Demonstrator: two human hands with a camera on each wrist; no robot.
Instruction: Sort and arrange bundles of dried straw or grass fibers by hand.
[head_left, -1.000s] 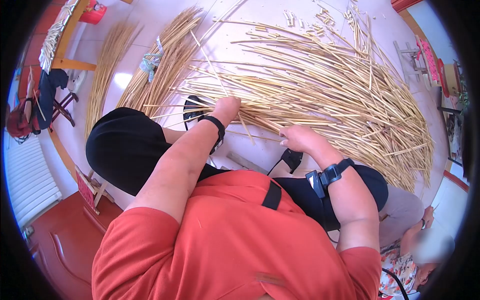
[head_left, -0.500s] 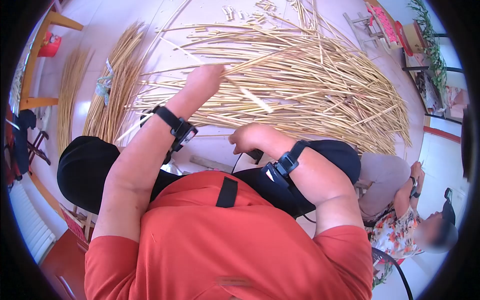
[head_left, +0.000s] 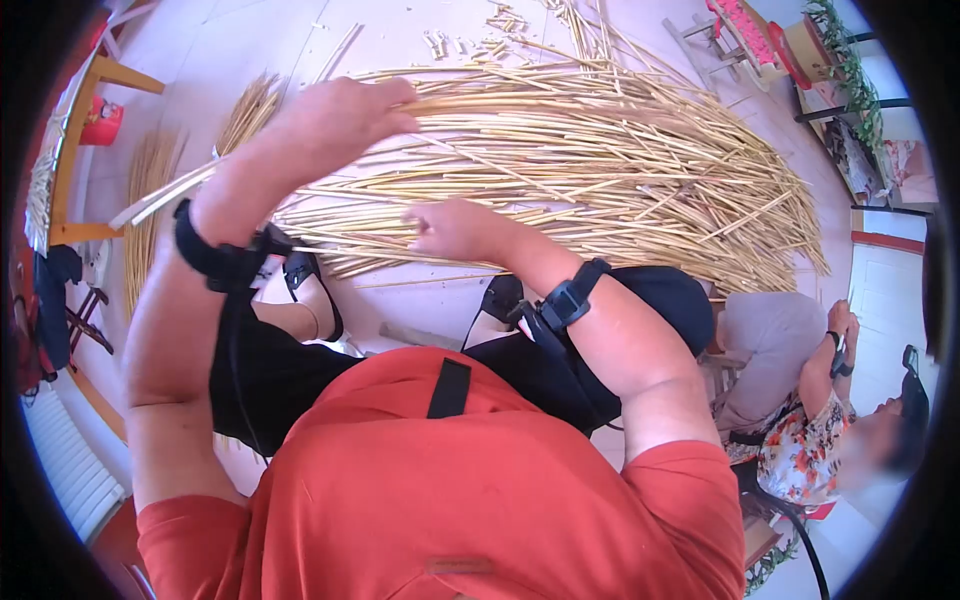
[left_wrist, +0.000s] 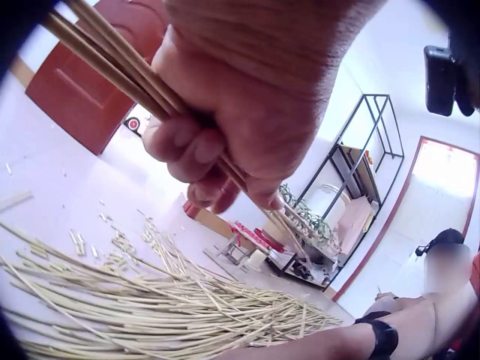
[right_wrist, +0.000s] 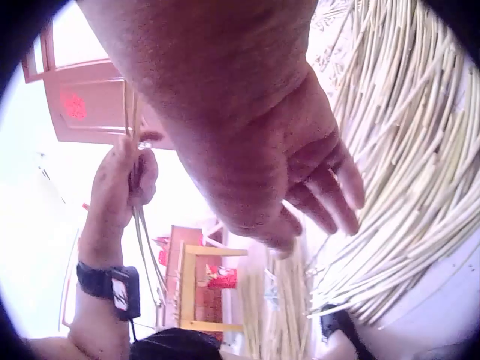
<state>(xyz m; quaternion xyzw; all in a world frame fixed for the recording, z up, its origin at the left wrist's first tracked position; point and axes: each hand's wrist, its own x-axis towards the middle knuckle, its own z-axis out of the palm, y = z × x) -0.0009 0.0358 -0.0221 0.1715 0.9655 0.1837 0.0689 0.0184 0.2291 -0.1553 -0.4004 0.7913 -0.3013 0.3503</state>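
My left hand (head_left: 345, 118) is raised over the far left part of a wide spread of dry, straw-coloured stalks (head_left: 600, 165). It grips a few long stalks (left_wrist: 124, 71), fingers curled round them in the left wrist view. Their ends (head_left: 170, 195) stick out to the left past the forearm, and the rest reaches right above the spread. My right hand (head_left: 455, 228) hovers over the near left part of the spread. In the right wrist view its fingers (right_wrist: 319, 199) hang loosely bent, with nothing between them.
Bundles of thinner stalks (head_left: 245, 115) lie on the tiled floor at the left, beside a wooden table leg (head_left: 85, 232). Short cut pieces (head_left: 505, 18) are scattered at the back. Another person (head_left: 800, 440) sits close on the right. My feet (head_left: 310, 290) rest at the near edge.
My left hand has lifted and moved left and away from me, carrying the gripped stalks across. The right hand has come off the spread's near edge and moved left.
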